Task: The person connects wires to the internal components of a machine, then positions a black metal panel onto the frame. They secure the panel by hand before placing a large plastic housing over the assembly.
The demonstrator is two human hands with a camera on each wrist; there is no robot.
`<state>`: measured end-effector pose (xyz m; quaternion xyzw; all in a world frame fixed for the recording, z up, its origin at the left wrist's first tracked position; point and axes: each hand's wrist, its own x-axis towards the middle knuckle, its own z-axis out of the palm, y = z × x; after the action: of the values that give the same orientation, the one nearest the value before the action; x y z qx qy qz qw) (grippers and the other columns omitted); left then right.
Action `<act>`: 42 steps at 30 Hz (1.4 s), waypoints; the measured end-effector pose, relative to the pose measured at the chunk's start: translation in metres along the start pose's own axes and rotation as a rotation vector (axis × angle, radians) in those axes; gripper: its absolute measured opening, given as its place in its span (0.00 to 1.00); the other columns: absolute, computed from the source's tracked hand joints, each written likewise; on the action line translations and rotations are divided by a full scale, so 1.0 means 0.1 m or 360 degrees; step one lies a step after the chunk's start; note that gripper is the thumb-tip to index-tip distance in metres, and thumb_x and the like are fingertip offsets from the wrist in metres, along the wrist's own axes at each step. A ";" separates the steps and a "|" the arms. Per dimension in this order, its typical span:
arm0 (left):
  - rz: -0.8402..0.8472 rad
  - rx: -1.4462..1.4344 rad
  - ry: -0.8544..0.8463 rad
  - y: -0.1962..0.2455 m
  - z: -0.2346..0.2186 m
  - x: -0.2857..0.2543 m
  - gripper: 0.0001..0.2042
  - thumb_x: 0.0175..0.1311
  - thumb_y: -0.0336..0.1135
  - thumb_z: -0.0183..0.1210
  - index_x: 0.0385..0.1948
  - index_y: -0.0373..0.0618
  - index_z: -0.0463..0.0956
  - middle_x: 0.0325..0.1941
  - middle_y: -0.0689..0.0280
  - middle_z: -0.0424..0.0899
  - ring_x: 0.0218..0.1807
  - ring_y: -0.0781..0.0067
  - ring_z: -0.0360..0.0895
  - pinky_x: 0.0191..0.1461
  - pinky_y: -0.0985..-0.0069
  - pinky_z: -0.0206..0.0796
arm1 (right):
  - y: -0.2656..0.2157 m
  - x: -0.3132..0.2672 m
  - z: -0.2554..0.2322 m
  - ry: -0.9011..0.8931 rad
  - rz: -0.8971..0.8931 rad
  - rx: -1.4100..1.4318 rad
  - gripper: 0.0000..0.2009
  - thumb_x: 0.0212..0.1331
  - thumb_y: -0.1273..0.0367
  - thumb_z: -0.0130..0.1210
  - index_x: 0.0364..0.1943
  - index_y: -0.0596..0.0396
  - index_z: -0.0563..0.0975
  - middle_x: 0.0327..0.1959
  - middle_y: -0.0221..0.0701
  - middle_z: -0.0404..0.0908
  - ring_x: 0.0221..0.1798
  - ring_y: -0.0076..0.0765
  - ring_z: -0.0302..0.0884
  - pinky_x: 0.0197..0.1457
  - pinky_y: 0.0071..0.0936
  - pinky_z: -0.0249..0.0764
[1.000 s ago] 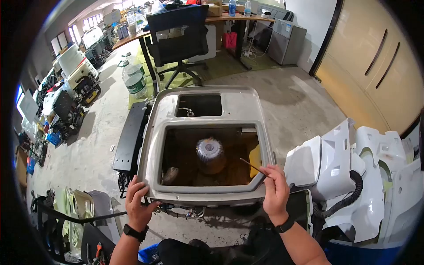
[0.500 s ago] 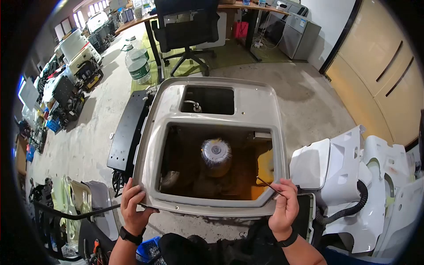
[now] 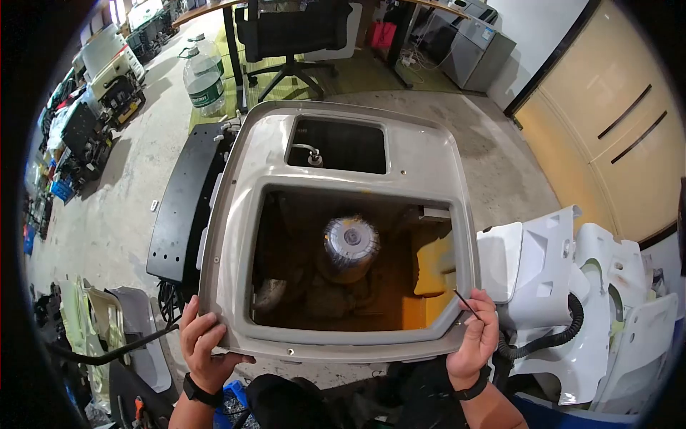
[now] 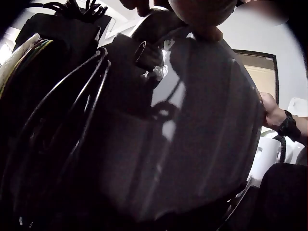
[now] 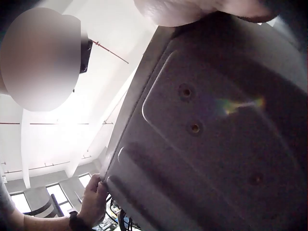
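Note:
A grey tank (image 3: pixel 421 143) with two openings fills the middle of the head view. Inside the larger opening stand a silver-topped cylinder (image 3: pixel 351 239) and a yellow piece (image 3: pixel 432 266), above a brownish bottom. At the near left corner my left hand (image 3: pixel 204 344) grips the rim, fingers over the top and thumb along the front. My right hand (image 3: pixel 475 342) holds the near right corner and also pinches a thin dark rod (image 3: pixel 466 304), angled over the rim. Both wrist views look up at the tank's dark outer surface (image 5: pixel 159 154), ribbed and with screw holes in the right one.
A black metal box (image 3: pixel 187 204) stands along the tank's left side. White plastic shells (image 3: pixel 539 264) with a black corrugated hose (image 3: pixel 550 343) lie at right. Water bottles (image 3: pixel 204 82) and an office chair (image 3: pixel 293 36) are behind. A black cable (image 3: pixel 114 355) runs at lower left.
The tank looks larger, and its near edge has shifted lower in the head view, with both hands staying on its corners. The parts seen below its front edge are now hidden.

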<state>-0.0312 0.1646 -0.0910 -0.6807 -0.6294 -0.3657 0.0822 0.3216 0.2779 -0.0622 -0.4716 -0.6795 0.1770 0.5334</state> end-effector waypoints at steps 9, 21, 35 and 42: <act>0.0016 -0.0063 0.0022 -0.02 0.00 0.00 0.30 0.33 0.57 0.67 0.38 0.50 0.69 0.46 0.62 0.71 0.59 0.46 0.64 0.61 0.48 0.54 | 0.02 -0.03 0.01 0.0027 0.0011 -0.0002 0.11 0.65 0.66 0.38 0.29 0.58 0.67 0.39 0.39 0.75 0.52 0.44 0.67 0.64 0.46 0.52; 0.0033 -0.0110 0.0037 0.01 0.01 0.07 0.30 0.31 0.55 0.67 0.37 0.47 0.70 0.46 0.61 0.72 0.59 0.44 0.63 0.61 0.49 0.55 | 0.02 -0.01 0.02 0.0052 0.0057 0.0074 0.09 0.62 0.70 0.40 0.30 0.61 0.69 0.39 0.39 0.75 0.52 0.43 0.67 0.63 0.42 0.55; 0.0008 -0.0066 0.0080 0.06 0.02 0.11 0.30 0.23 0.42 0.72 0.36 0.46 0.72 0.46 0.61 0.73 0.59 0.45 0.64 0.61 0.53 0.59 | -0.01 0.02 0.02 0.0042 0.0018 0.0024 0.10 0.62 0.69 0.40 0.32 0.62 0.72 0.35 0.36 0.77 0.51 0.44 0.69 0.63 0.42 0.56; 0.0017 -0.0032 0.0045 0.06 0.00 0.12 0.30 0.25 0.43 0.72 0.37 0.45 0.72 0.45 0.61 0.73 0.59 0.45 0.64 0.61 0.53 0.58 | -0.05 0.04 0.00 -0.0020 -0.0057 -0.0046 0.09 0.62 0.71 0.40 0.29 0.61 0.70 0.35 0.36 0.77 0.50 0.45 0.69 0.63 0.44 0.56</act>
<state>-0.0265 0.1726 -0.0815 -0.6798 -0.6207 -0.3811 0.0862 0.3198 0.2787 -0.0566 -0.4660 -0.6937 0.1607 0.5252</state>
